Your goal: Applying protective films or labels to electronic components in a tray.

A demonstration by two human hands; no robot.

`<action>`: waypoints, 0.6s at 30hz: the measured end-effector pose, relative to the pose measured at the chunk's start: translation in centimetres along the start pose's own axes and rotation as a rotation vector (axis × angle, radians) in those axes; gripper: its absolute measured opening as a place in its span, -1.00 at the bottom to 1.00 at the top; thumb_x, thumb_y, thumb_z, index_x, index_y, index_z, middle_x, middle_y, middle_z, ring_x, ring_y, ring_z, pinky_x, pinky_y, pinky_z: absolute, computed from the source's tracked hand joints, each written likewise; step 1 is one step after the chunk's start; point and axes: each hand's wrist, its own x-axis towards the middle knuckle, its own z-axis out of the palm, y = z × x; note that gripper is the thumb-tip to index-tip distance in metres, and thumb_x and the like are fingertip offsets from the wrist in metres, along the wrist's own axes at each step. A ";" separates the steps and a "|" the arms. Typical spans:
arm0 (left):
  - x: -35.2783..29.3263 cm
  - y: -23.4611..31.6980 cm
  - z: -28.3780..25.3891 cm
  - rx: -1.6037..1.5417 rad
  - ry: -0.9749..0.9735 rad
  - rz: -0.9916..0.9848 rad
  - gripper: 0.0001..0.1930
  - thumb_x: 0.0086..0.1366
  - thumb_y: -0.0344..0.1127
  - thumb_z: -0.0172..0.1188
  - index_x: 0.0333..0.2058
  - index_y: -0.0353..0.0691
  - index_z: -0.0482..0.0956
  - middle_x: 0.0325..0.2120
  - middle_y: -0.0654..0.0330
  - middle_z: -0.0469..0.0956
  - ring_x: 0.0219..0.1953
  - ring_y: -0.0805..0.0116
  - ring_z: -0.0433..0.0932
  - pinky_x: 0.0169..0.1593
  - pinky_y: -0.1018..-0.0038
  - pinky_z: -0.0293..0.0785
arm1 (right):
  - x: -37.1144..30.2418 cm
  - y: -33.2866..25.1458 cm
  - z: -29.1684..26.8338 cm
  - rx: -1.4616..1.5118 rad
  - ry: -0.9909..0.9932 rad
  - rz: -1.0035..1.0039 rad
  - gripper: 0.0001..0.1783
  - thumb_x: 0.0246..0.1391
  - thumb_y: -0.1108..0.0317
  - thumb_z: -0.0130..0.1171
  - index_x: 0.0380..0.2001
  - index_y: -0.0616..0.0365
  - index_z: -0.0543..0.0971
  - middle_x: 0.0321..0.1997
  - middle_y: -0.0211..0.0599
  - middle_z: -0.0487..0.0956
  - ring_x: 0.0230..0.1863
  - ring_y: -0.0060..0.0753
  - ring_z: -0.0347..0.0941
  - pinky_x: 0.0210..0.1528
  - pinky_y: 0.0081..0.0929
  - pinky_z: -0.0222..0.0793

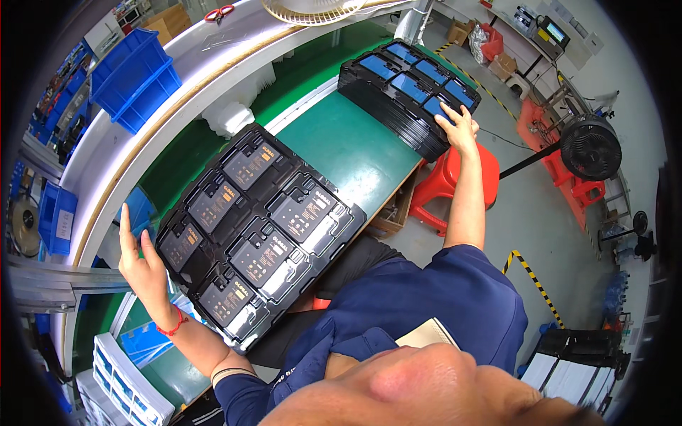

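Observation:
In front of me on the green table [341,153] lies a black plastic tray [238,206] with several black rectangular battery packs [279,257] in its pockets, their printed faces up. My left hand [144,273] is beside the tray's left edge, thumb and fingers apart, holding nothing. At the far right stands a stack of black trays [387,110], whose top one carries several packs with blue faces [410,88]. My right hand [460,129] is at the near right side of that stack, fingers stretched over its edge close to a blue pack. Whether the fingertips touch it I cannot tell.
Blue bins [138,82] stand on the white raised ledge [213,64] on the left, with red-handled scissors [219,13] and a round woven basket [312,10] farther along. Red stools [462,181] stand under the table's right end. A black fan [591,148] is to the right.

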 end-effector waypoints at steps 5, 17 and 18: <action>0.4 -0.3 0.2 -0.033 0.060 0.077 -0.46 0.24 -0.60 -0.01 0.19 -0.06 0.29 -0.17 -0.05 0.56 -0.22 0.29 0.58 -0.15 0.48 0.43 | 1.1 1.1 0.1 0.041 -0.054 0.039 -0.45 -0.08 -0.11 0.23 0.07 -0.58 0.44 0.43 -0.18 -0.07 0.40 0.07 -0.30 0.33 0.09 -0.29; 0.4 0.2 1.1 -0.468 0.027 -0.129 -0.27 0.11 -0.60 0.09 0.27 -0.12 0.09 -0.39 0.24 0.41 -0.45 0.62 0.41 -0.39 0.67 0.37 | -6.0 -17.8 -1.6 0.150 0.391 -0.862 -0.48 -0.10 0.30 0.27 0.00 0.12 0.47 -0.01 -0.03 0.49 0.02 0.00 0.39 0.08 -0.05 0.24; -0.1 -0.7 1.8 -0.613 0.031 -0.137 -0.26 0.12 -0.62 0.08 0.27 -0.12 0.06 -0.39 0.24 0.40 -0.43 0.62 0.44 -0.38 0.66 0.39 | -8.4 -22.4 -1.4 0.256 0.292 -1.041 -0.52 -0.13 0.35 0.27 -0.05 0.14 0.49 -0.07 -0.08 0.51 -0.01 -0.04 0.41 0.07 -0.10 0.25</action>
